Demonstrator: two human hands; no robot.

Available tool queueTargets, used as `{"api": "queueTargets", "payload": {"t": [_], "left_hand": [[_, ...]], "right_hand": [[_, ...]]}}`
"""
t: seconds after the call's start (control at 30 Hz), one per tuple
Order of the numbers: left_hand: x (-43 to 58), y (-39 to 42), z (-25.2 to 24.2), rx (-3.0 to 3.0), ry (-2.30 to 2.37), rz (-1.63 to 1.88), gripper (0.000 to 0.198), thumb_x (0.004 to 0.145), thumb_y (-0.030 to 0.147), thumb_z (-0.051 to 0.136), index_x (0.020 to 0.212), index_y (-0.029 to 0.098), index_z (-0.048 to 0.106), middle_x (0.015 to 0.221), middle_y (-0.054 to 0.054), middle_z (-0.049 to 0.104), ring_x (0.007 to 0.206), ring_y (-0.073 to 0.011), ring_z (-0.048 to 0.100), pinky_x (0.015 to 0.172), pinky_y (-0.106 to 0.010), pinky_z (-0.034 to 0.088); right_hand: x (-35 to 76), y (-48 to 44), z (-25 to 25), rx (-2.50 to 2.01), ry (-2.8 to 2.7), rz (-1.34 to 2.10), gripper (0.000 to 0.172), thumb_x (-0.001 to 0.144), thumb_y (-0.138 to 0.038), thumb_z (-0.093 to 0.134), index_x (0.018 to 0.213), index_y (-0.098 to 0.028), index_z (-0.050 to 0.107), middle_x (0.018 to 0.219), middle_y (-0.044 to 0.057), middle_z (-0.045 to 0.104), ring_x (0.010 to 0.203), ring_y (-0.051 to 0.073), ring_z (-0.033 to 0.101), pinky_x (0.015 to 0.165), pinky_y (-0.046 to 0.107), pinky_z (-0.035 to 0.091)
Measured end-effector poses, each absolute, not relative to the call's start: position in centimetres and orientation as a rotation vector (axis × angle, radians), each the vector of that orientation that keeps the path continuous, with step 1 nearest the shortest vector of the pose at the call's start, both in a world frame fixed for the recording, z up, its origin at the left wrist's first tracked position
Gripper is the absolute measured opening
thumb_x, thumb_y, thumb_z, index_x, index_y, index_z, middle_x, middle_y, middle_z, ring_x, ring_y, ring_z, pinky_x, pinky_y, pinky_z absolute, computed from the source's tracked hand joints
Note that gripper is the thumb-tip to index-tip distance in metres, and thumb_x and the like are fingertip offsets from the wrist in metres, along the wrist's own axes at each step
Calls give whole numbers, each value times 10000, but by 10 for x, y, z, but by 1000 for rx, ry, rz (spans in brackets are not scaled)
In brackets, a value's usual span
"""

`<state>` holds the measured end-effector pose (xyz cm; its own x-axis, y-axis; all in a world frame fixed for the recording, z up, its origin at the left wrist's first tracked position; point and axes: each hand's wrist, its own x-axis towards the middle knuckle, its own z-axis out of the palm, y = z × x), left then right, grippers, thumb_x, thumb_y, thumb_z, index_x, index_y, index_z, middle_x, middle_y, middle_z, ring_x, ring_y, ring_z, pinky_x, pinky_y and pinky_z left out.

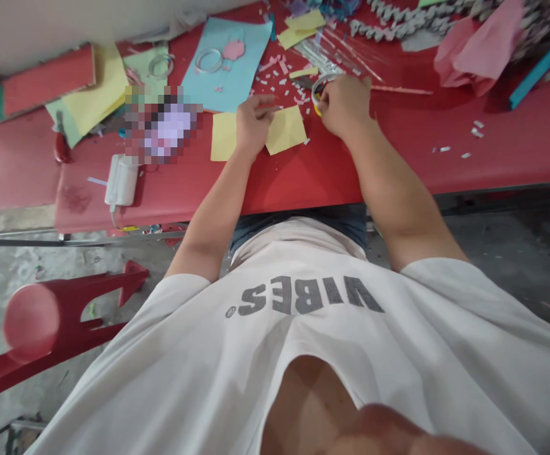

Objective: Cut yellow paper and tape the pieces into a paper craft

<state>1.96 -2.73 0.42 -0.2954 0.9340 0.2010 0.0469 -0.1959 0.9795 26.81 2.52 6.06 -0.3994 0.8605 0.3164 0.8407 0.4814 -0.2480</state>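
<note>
My left hand (253, 123) rests with curled fingers on a yellow paper square (286, 129) on the red table (398, 158); what the fingertips pinch is too small to make out. A second yellow paper (222, 136) lies just left of that hand. My right hand (344, 104) is closed around a tape roll (320, 85) with a yellow inner ring, just right of the yellow square. Small paper scraps (279, 79) lie scattered beyond both hands.
A light blue sheet (227, 63) with a ring and pink cutout lies behind the hands. Pink paper (474, 50) and a braided paper chain (398, 22) sit at the back right. A white device (122, 180) lies left; a red chair (66, 316) stands lower left.
</note>
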Motion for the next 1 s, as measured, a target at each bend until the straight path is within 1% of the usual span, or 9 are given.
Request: {"api": "queueTargets", "payload": {"t": [0.07,0.17,0.27,0.33,0.4,0.53,0.73,0.87,1.0], "left_hand": [[19,-28,4,1286,1355,1595,455,525,356,752,969,455,769,1035,38,851,1198,-377,732,1068,-591,572],[20,-34,10,1482,1484,1608,545,580,323,700,1101,460,777,1259,44,809,1249,-355,694,1063,-563,569],[24,-41,18,1585,1524,1596,466,665,327,707,1108,451,780,1206,20,810,1091,-326,728,974,-536,590],[30,-45,24,1595,1470,1607,438,715,345,733,1139,450,770,1167,18,814,1013,-299,751,908,-498,612],[38,-49,28,1606,1401,1625,471,755,367,750,1214,467,742,1179,32,812,1030,-281,766,888,-461,627],[50,-56,36,1623,1275,1680,536,814,378,721,1335,496,669,1204,53,803,1139,-254,769,967,-416,641],[54,-60,39,1661,1334,1666,568,774,395,718,1329,509,692,1201,75,815,1131,-266,765,1014,-432,640],[54,-63,39,1714,1302,1649,463,820,410,746,1283,431,729,1265,64,805,1136,-227,744,1019,-419,619],[58,-71,44,1634,1347,1612,343,869,512,787,1166,362,702,1229,31,805,1139,-207,704,1035,-415,592]], "right_hand": [[268,28,58,-1427,-2317,33,185,965,-100,742,819,-191,675,990,73,697,845,198,456,996,506,321],[268,26,58,-1301,-2253,67,77,1039,-169,641,1001,-224,678,1067,64,736,883,216,504,1027,490,290],[263,12,64,-1035,-2224,225,138,1079,-265,531,1176,-312,618,1048,2,758,900,237,548,1060,462,290],[255,-1,69,-912,-2199,316,142,1071,-318,503,1175,-364,587,1015,-27,755,910,256,563,1078,455,305],[246,-12,72,-852,-2178,377,134,1072,-427,479,1138,-377,586,1035,-11,743,959,278,573,1070,473,334],[233,-22,72,-832,-2204,418,342,1059,-639,390,1102,-394,624,1129,14,737,1060,303,556,1068,518,369],[237,-30,76,-861,-2277,307,210,1055,-377,474,1218,-354,604,1157,26,751,1112,296,613,1112,509,364],[239,-32,76,-881,-2262,276,150,1069,-364,505,1173,-354,614,1123,22,760,1082,295,623,1100,484,392],[239,-28,73,-940,-2231,230,140,1090,-381,498,1147,-326,614,1067,37,753,1018,288,612,978,475,460]]}}
